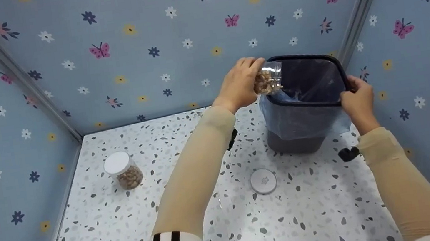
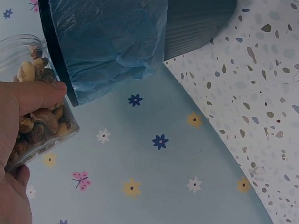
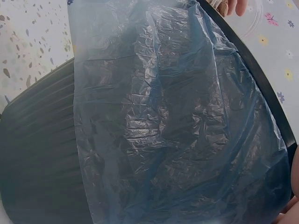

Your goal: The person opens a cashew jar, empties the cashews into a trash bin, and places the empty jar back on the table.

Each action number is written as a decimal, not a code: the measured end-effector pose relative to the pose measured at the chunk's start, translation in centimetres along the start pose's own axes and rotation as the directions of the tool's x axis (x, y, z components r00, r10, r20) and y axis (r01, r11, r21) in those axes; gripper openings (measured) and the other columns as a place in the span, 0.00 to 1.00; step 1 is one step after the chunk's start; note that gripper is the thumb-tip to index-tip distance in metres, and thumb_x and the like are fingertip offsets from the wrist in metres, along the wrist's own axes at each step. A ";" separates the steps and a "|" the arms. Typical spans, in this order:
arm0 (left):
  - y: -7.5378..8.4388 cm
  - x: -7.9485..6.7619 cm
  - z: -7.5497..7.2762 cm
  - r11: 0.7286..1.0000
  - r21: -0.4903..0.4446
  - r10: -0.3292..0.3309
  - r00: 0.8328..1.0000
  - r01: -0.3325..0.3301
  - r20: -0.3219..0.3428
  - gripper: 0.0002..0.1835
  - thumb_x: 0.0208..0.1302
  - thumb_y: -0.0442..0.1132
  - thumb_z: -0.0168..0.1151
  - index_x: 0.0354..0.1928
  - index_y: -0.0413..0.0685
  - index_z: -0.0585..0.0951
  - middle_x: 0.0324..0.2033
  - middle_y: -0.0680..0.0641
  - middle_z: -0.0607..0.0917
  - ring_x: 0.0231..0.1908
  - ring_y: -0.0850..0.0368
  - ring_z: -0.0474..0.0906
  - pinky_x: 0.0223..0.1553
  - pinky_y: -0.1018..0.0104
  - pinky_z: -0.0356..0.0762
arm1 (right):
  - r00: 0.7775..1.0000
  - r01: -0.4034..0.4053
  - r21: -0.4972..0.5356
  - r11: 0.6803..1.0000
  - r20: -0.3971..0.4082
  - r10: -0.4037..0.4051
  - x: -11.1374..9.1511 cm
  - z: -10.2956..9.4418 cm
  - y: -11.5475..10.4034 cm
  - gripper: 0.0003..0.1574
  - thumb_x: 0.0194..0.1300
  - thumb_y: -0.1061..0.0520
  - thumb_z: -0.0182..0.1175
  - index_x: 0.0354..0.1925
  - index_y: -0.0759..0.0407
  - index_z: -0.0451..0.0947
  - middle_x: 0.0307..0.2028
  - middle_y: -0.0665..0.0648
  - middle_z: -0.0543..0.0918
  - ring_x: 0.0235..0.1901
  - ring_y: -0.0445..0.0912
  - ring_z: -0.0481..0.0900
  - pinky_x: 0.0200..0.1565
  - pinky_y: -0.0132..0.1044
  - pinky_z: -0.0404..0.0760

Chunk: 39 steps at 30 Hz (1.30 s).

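My left hand point(image 1: 241, 82) grips a clear jar of nuts point(image 1: 266, 80), tipped sideways with its open mouth over the left rim of a trash can point(image 1: 298, 142). In the left wrist view, mixed nuts point(image 2: 44, 119) show through the jar's wall beside the thumb. The can is dark grey with a black rim, lined with a blue plastic bag point(image 3: 154, 112) folded down over the outside. My right hand point(image 1: 358, 101) holds the rim on the right side, thumb on the near side; its fingers are partly hidden behind the rim.
A second jar of nuts point(image 1: 130, 176) with a white lid stands at the left on the speckled tabletop point(image 1: 185, 150). A loose white lid point(image 1: 263, 181) lies in front of the can. Blue flowered panels point(image 1: 168, 30) enclose the back and both sides.
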<state>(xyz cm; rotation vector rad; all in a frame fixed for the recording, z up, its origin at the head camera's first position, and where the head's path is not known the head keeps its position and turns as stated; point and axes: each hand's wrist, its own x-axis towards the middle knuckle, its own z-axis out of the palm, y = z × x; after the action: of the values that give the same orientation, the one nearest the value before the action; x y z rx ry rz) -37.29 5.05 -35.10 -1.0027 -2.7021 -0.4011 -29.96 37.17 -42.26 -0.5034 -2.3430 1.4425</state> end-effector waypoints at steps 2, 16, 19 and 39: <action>0.0 0.0 0.0 1.000 0.003 0.004 1.000 -0.004 0.000 0.45 0.63 0.28 0.66 0.83 0.49 0.66 0.77 0.43 0.73 0.79 0.46 0.66 0.82 0.58 0.65 | 1.000 0.000 -0.004 1.000 -0.002 0.000 0.0 0.0 0.0 0.41 0.74 0.68 0.47 0.83 0.63 0.63 0.76 0.65 0.74 0.73 0.55 0.73 0.69 0.39 0.75; 0.3 0.3 0.3 1.000 0.017 0.026 0.999 -0.026 -0.024 0.45 0.63 0.30 0.71 0.82 0.51 0.68 0.75 0.43 0.74 0.78 0.46 0.67 0.81 0.57 0.66 | 1.000 -0.003 -0.006 1.000 -0.002 0.003 0.1 0.0 0.3 0.42 0.73 0.68 0.45 0.84 0.62 0.60 0.78 0.64 0.72 0.74 0.55 0.72 0.73 0.42 0.72; 0.3 0.4 0.3 0.999 0.025 0.038 0.999 -0.037 -0.023 0.44 0.64 0.32 0.73 0.82 0.51 0.68 0.75 0.43 0.74 0.78 0.46 0.66 0.81 0.57 0.66 | 1.000 0.001 -0.012 1.000 -0.003 -0.001 0.1 0.0 0.3 0.42 0.74 0.68 0.45 0.84 0.62 0.61 0.78 0.64 0.72 0.74 0.55 0.72 0.73 0.42 0.72; 0.5 0.8 -0.1 0.996 0.070 0.063 0.998 -0.062 -0.007 0.41 0.67 0.28 0.66 0.83 0.49 0.68 0.75 0.42 0.74 0.79 0.46 0.66 0.82 0.58 0.65 | 1.000 -0.002 0.000 1.000 0.005 0.002 0.0 0.0 0.1 0.42 0.73 0.68 0.46 0.83 0.63 0.62 0.77 0.65 0.73 0.74 0.54 0.72 0.73 0.41 0.72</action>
<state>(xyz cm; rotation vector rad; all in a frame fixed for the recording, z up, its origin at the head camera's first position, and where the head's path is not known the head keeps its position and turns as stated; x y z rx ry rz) -37.55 5.84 -34.70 -1.0603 -2.6494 -0.2967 -29.95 37.23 -42.29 -0.5031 -2.3470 1.4462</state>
